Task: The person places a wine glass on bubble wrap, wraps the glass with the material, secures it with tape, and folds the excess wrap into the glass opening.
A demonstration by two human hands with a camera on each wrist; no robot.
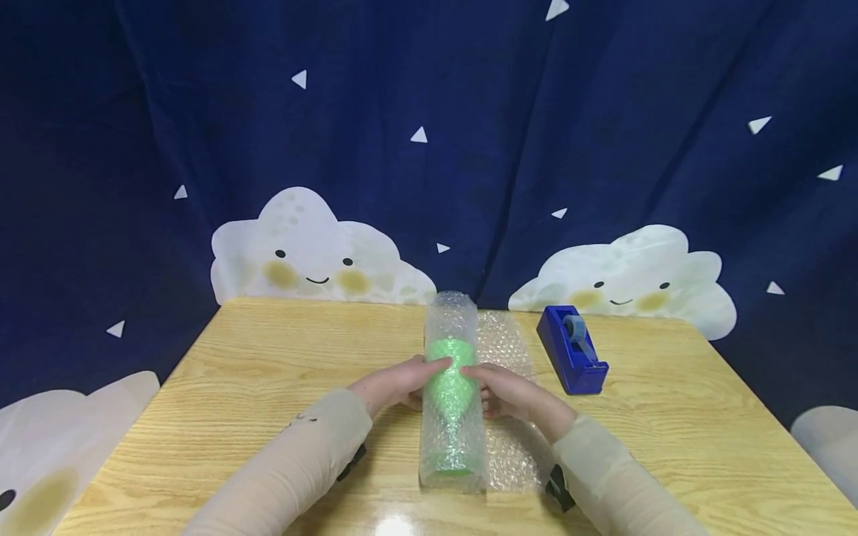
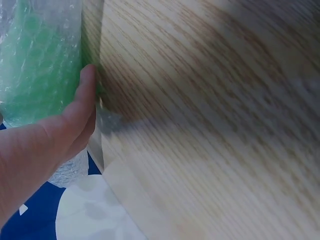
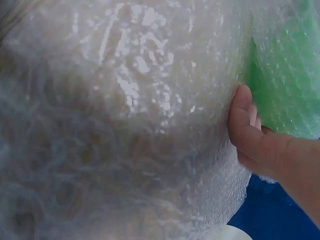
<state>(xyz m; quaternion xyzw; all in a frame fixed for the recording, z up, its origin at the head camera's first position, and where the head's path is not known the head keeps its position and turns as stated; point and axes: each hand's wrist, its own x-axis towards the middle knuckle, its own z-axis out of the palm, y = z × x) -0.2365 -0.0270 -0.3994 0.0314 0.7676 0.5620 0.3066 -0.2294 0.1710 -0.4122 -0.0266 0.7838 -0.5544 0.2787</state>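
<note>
A green object rolled in bubble wrap (image 1: 453,383) lies lengthwise at the middle of the table; the wrap blurs its exact kind. From its left side my left hand (image 1: 402,378) holds the roll, thumb on top and fingers down along the side. My right hand (image 1: 506,391) grips the opposite side in the same way, its thumb near the left one. To the right, a flat, unrolled stretch of bubble wrap (image 1: 512,454) runs out from under the roll. In the right wrist view, that loose sheet (image 3: 145,100) spreads beside the curled fingers.
A blue tape dispenser (image 1: 573,353) with a roll of clear tape stands on the table right of the wrap. The wooden table (image 1: 302,339) ends at a dark blue curtain (image 1: 375,97) printed with clouds and white triangles.
</note>
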